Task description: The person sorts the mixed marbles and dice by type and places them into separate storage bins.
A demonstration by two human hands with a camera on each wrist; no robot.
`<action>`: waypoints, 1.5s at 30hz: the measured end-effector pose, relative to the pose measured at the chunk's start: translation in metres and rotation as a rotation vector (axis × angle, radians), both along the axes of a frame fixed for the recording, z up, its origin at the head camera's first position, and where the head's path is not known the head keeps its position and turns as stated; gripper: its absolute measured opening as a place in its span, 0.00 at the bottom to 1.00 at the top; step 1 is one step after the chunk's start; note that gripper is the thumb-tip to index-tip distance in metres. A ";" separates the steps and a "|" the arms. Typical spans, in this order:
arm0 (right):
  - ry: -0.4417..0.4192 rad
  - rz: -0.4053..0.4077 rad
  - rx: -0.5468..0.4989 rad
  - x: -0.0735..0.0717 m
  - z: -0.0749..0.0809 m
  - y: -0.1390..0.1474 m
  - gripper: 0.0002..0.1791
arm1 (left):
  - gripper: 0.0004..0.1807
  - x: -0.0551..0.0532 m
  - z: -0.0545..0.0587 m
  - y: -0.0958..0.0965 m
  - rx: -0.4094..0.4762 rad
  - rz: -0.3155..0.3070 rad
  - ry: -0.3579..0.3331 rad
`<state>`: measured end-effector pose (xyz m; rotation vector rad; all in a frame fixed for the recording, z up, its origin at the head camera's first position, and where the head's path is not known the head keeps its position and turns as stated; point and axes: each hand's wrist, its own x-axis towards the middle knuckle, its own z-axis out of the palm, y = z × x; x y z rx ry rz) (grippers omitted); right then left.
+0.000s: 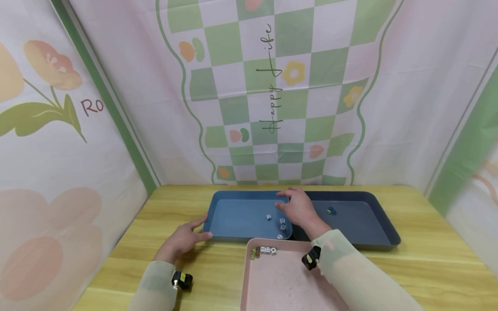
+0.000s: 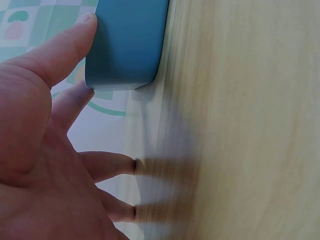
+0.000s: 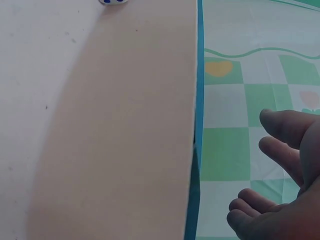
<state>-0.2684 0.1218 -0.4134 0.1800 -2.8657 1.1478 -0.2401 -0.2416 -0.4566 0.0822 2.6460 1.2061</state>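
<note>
My left hand (image 1: 184, 239) rests at the near left corner of a blue tray (image 1: 229, 216). Its thumb and index fingertip touch the tray's outer wall (image 2: 130, 45), and the other fingers are spread, with their tips at the wooden table. Above the right end of that tray is my right hand (image 1: 299, 208), with loosely bent fingers and nothing between them. Several white dice lie in the blue tray, among them one die (image 1: 268, 217) apart and another (image 1: 282, 221) near the right wall. The right wrist view shows the hand's fingers (image 3: 285, 125) apart.
A pink tray (image 1: 288, 276) in front holds white dice (image 1: 268, 250) and small yellow-green pieces (image 1: 253, 253) at its far left corner. To the right, a dark grey-blue tray (image 1: 362, 220) holds small blue and green pieces (image 1: 331, 211). A patterned curtain (image 1: 256, 108) hangs behind the table (image 1: 132, 259).
</note>
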 end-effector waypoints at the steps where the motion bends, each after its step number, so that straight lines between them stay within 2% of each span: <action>1: -0.003 0.000 -0.003 0.000 0.000 0.000 0.22 | 0.40 0.000 0.000 0.000 0.001 0.001 0.000; 20: -0.010 0.070 -0.075 0.015 0.012 -0.001 0.23 | 0.40 0.000 0.001 -0.001 0.004 0.004 -0.009; 29: -0.040 0.190 -0.112 0.021 0.014 -0.005 0.17 | 0.41 0.002 0.002 -0.001 0.013 0.001 -0.003; 36: -0.022 0.311 -0.079 0.025 0.006 -0.008 0.13 | 0.40 0.001 0.000 0.000 0.016 0.010 -0.014; 45: -0.013 0.389 0.004 0.032 0.005 -0.015 0.11 | 0.41 0.002 0.002 0.000 0.022 0.025 -0.033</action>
